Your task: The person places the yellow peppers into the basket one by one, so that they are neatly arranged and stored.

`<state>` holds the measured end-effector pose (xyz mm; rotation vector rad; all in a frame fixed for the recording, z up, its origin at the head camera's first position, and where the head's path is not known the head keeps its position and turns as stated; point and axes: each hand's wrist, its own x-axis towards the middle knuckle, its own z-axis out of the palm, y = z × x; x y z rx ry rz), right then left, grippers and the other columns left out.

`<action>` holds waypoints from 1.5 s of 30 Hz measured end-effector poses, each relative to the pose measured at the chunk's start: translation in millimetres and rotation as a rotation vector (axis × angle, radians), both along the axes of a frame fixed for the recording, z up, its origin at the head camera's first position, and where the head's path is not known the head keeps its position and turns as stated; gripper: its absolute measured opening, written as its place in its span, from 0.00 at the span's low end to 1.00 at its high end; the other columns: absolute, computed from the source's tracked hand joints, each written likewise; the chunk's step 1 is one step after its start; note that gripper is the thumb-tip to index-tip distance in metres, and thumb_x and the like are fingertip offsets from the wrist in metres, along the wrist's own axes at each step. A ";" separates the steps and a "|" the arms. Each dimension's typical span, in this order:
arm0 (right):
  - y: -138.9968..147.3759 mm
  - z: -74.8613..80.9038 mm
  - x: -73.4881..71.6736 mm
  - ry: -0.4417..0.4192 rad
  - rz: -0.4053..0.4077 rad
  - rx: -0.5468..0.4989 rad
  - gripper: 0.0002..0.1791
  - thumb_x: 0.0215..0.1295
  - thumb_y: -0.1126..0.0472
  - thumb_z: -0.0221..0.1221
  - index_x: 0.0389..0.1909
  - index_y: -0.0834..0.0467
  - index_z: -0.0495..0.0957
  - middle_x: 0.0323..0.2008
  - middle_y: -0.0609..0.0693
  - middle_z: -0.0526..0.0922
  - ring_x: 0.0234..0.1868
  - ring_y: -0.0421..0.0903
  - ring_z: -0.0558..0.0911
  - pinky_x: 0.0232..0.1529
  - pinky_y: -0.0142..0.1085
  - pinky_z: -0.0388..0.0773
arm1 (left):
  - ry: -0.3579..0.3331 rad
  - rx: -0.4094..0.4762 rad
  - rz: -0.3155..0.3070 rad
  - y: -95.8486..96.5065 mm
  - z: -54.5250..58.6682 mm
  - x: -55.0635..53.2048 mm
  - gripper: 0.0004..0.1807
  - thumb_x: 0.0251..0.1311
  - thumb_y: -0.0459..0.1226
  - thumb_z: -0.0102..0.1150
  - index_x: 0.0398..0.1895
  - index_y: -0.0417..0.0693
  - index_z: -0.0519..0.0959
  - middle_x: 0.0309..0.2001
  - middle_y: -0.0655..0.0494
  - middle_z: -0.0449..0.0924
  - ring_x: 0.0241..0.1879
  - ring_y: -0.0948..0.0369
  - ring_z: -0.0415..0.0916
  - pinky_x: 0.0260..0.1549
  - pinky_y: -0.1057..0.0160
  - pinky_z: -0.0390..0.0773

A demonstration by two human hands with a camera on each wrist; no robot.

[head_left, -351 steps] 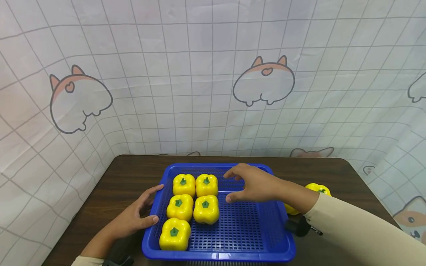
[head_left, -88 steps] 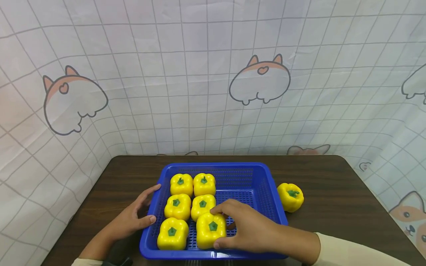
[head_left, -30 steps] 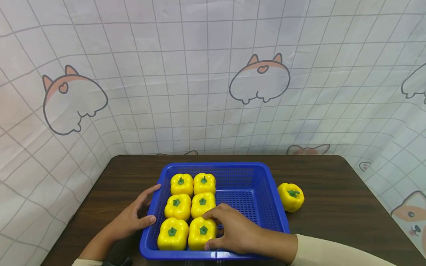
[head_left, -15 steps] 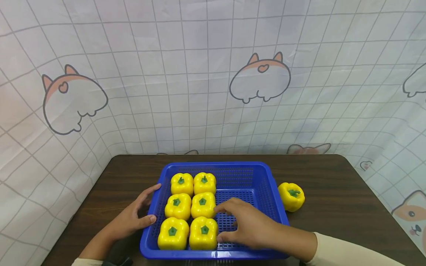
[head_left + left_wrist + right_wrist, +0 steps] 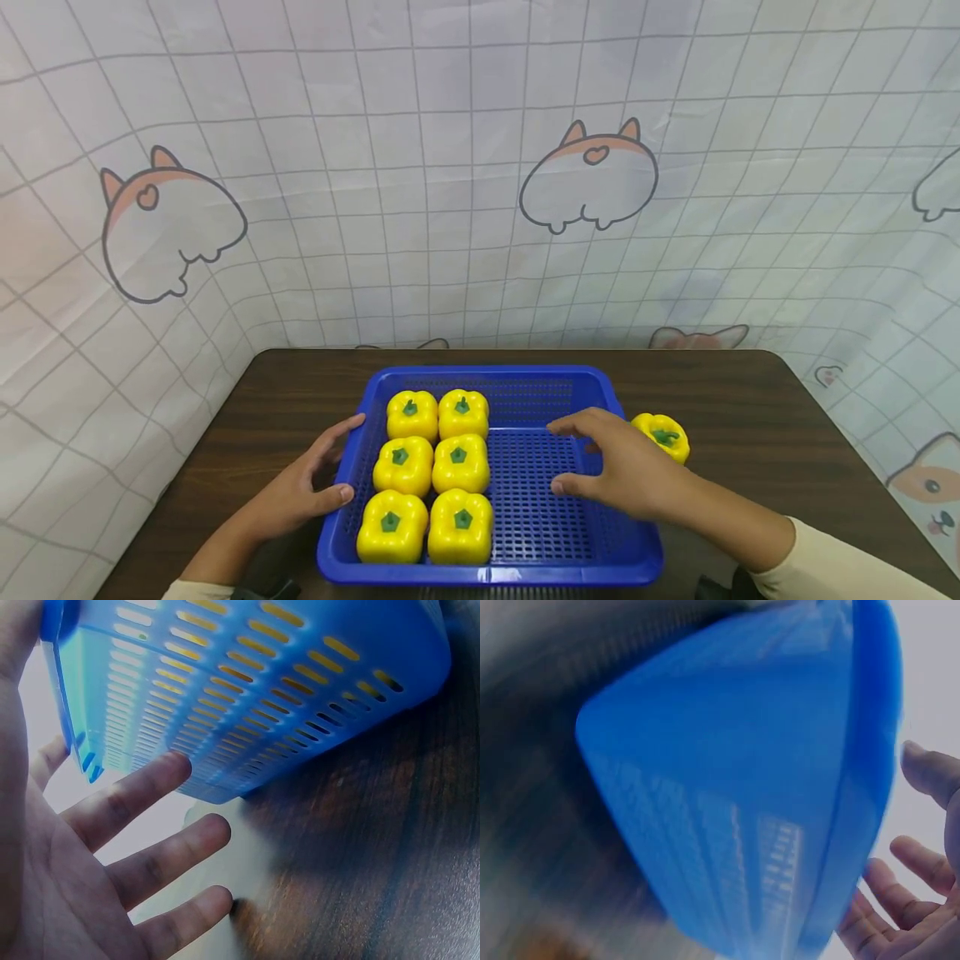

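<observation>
Six-odd aside, several yellow bell peppers [image 5: 402,475] with green stems stand in two columns in the left part of a blue plastic basket [image 5: 495,575]. My left hand [image 5: 296,487] rests at the basket's left rim, thumb and index finger touching it; the left wrist view shows its other fingers [image 5: 161,859] extended beside the slotted wall. Over the right side of the basket hovers my right hand [image 5: 633,467], holding nothing, thumb and fingers apart. Another yellow bell pepper [image 5: 666,435] lies on the table just outside the right rim, partly hidden behind that hand.
The basket's right half shows bare perforated floor [image 5: 536,508]. A dark wooden table [image 5: 735,400] carries everything. Behind it hangs a white gridded curtain [image 5: 420,208] with cartoon animals. The right wrist view is blurred, with the basket's outer wall [image 5: 727,757] filling much of it.
My right hand set a bell pepper at the front of the second column, nudged it left against its neighbour, let go and moved right. The left hand stayed at the rim.
</observation>
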<state>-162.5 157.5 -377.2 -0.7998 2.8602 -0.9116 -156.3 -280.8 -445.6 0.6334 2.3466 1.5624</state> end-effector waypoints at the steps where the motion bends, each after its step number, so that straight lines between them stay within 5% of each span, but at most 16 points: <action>1: 4.3 0.3 -1.5 0.018 -0.006 -0.004 0.34 0.46 0.35 0.65 0.55 0.42 0.72 0.51 0.35 0.73 0.46 0.39 0.73 0.45 0.38 0.75 | -0.003 -0.001 0.003 0.2 -0.2 0.1 0.42 0.60 0.34 0.55 0.73 0.64 0.45 0.60 0.35 0.64 0.52 0.45 0.71 0.36 0.58 0.81; 5: 21.7 0.3 -8.3 0.078 -0.029 0.008 0.34 0.47 0.34 0.64 0.56 0.42 0.72 0.52 0.38 0.73 0.46 0.43 0.74 0.44 0.41 0.75 | -0.004 0.005 0.003 -0.1 -1.0 0.5 0.42 0.60 0.34 0.55 0.73 0.64 0.45 0.60 0.35 0.63 0.52 0.45 0.71 0.35 0.58 0.82; 23: 91.1 -9.9 -30.6 0.066 -0.166 0.000 0.38 0.50 0.33 0.62 0.59 0.49 0.70 0.57 0.50 0.73 0.54 0.57 0.74 0.50 0.54 0.72 | -0.017 0.014 -0.001 0.4 -0.1 -1.6 0.42 0.60 0.34 0.55 0.73 0.65 0.45 0.60 0.36 0.63 0.53 0.44 0.70 0.35 0.58 0.82; 39: 125.7 -35.4 -40.7 0.006 -0.131 0.022 0.39 0.50 0.34 0.63 0.60 0.49 0.69 0.59 0.54 0.70 0.55 0.62 0.71 0.50 0.57 0.71 | 0.002 0.004 -0.001 -0.8 -2.3 -0.6 0.43 0.60 0.35 0.56 0.73 0.64 0.45 0.60 0.37 0.63 0.54 0.44 0.69 0.36 0.58 0.81; 45: 133.0 -49.6 -46.0 -0.006 -0.091 -0.009 0.38 0.50 0.38 0.65 0.59 0.52 0.70 0.58 0.52 0.72 0.54 0.57 0.74 0.50 0.53 0.73 | 0.011 0.006 -0.008 -0.6 -1.9 -0.4 0.43 0.60 0.34 0.55 0.73 0.63 0.45 0.61 0.36 0.62 0.54 0.43 0.69 0.36 0.58 0.81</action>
